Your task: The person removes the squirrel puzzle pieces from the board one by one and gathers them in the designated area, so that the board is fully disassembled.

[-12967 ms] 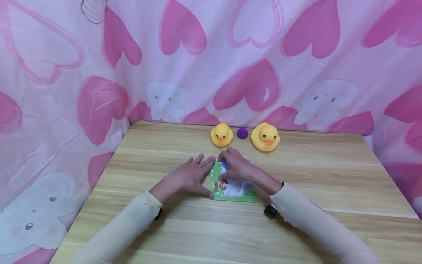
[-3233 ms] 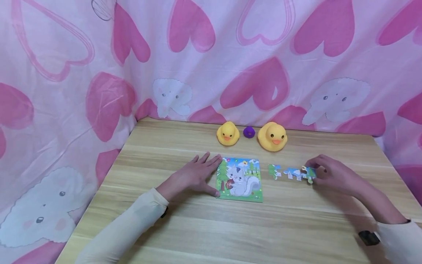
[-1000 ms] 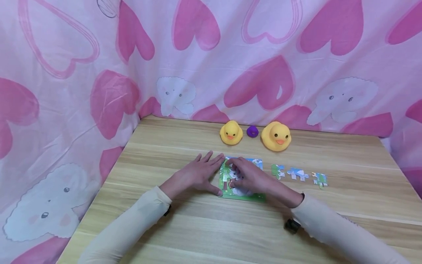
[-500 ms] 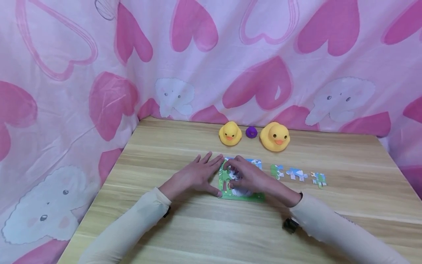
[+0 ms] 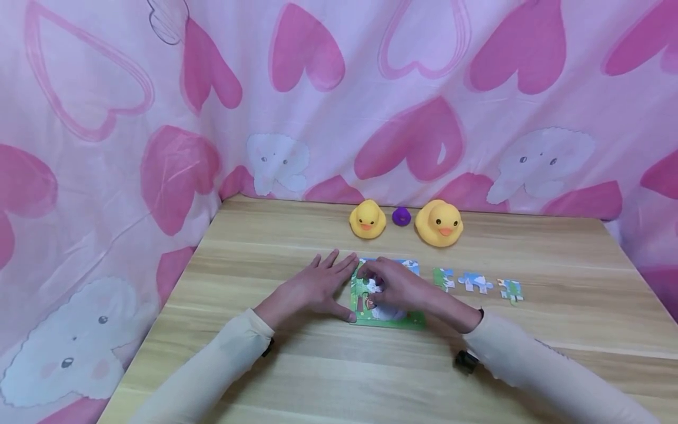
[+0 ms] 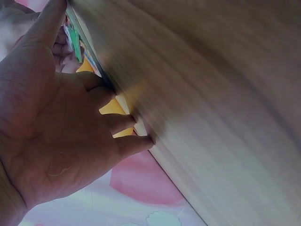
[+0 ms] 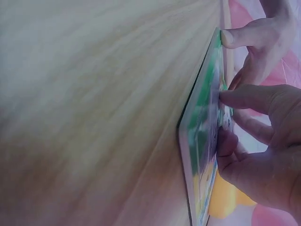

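Observation:
A jigsaw puzzle [image 5: 389,322] with a squirrel picture and green border lies flat on the table. My left hand [image 5: 311,290] rests along its left edge, fingers spread, thumb at the lower left corner. My right hand [image 5: 401,288] is over the puzzle with thumb and fingers curled, pinching a green puzzle piece [image 5: 362,287] at the left part of the picture; the hand partly hides it. In the right wrist view, thumb and fingertips meet the face of the puzzle [image 7: 200,127]. Three loose pieces lie to the right: a green one [image 5: 444,279], a blue one [image 5: 475,282] and a green-blue one [image 5: 511,290].
Behind the puzzle stand a small yellow rubber duck [image 5: 368,219], a tiny purple duck [image 5: 401,216] and a larger yellow duck [image 5: 439,223]. A pink heart-patterned curtain [image 5: 328,135] hangs behind the wooden table [image 5: 318,377].
Since 13 seconds ago three pieces have come to lie at the right. My right hand set the last one there, then returned to the puzzle. Lately it has barely moved; the left hand stays.

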### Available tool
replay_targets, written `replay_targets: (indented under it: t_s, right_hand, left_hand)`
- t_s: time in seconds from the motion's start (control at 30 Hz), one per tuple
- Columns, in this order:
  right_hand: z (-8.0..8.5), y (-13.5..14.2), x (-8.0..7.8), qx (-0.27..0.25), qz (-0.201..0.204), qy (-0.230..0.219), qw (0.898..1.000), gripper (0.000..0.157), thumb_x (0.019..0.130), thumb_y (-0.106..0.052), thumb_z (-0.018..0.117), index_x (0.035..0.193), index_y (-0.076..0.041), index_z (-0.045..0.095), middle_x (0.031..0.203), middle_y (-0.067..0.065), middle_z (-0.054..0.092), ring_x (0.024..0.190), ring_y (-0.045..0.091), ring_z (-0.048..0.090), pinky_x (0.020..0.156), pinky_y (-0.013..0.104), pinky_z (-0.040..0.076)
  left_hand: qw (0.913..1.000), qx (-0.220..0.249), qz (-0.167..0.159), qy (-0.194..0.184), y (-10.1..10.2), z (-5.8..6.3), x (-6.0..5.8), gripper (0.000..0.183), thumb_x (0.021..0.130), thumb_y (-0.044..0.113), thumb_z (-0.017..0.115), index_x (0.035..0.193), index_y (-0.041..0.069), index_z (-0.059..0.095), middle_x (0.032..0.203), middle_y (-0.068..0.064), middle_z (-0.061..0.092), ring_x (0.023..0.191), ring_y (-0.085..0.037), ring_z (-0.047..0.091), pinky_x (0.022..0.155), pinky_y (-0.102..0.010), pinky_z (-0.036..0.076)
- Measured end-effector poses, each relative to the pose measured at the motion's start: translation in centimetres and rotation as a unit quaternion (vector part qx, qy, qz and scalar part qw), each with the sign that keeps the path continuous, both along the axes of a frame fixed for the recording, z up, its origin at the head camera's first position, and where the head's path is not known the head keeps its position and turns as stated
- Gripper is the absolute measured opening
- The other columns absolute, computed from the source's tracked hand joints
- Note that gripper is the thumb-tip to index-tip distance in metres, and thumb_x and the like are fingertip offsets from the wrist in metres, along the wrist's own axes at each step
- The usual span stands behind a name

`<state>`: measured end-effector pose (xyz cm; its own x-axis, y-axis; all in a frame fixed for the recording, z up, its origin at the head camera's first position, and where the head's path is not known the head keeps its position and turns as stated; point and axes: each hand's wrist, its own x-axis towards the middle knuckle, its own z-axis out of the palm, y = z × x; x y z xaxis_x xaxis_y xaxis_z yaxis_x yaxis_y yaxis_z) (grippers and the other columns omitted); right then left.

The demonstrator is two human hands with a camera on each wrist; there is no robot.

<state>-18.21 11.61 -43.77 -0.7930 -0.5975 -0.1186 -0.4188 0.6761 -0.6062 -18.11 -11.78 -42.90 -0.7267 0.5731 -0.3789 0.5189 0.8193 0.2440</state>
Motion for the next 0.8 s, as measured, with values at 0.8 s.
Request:
replay_targets:
  t_s: [0.8]
  right_hand:
    - [1.2,3.6,0.5,-0.044,-0.001,0.028,0.999,0.049,0.088,-0.016,0.085,0.133,-0.027,0.07,0.121,-0.007,0.064,0.106,0.013,0.062,0.09,0.036,0.06]
  left_hand:
    - [1.0,-0.001,0.005,-0.007,0.2,0.1,0.0,0.126,0.082,0.079,0.072,0.172,0.022,0.005,0.181,0.005,0.0,0.168,-0.035,-0.002,0.135,-0.062,0.005]
